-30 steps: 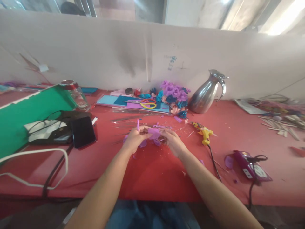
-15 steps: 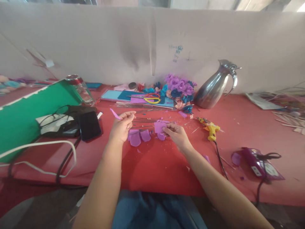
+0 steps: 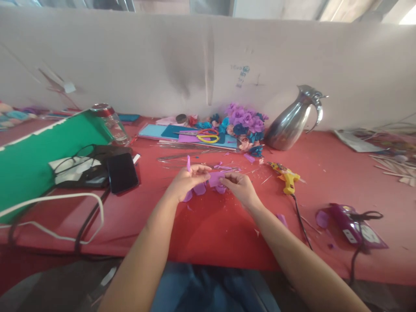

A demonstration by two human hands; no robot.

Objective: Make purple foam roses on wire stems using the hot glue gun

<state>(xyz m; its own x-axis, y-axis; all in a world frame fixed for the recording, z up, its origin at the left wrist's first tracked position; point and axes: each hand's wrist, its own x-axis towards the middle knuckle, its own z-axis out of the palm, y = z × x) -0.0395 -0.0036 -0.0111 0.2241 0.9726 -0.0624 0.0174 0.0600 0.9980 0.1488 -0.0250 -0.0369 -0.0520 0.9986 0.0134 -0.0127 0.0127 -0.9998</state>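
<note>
My left hand (image 3: 186, 182) pinches a thin purple foam strip (image 3: 188, 163) that sticks up between its fingers. Close beside it, my right hand (image 3: 240, 189) pinches a flat purple foam piece (image 3: 215, 178) by its edge. The fingertips of both hands nearly meet over the red table (image 3: 208, 229). Several cut purple petals (image 3: 199, 190) lie on the table just under the hands. Thin metal wires (image 3: 188, 158) lie right behind them.
A yellow glue gun (image 3: 286, 177) lies to the right, its cord running toward me. Foam flowers (image 3: 245, 123), scissors (image 3: 204, 136) on foam sheets and a steel jug (image 3: 292, 121) stand at the back. Phone (image 3: 121, 173), glasses, green sheet (image 3: 35, 160) and glass jar (image 3: 108, 123) are left; purple power strip (image 3: 352, 225) right.
My left hand, raised to the left with the strip half a second ago, has come back right and down to meet the right hand and its purple piece.
</note>
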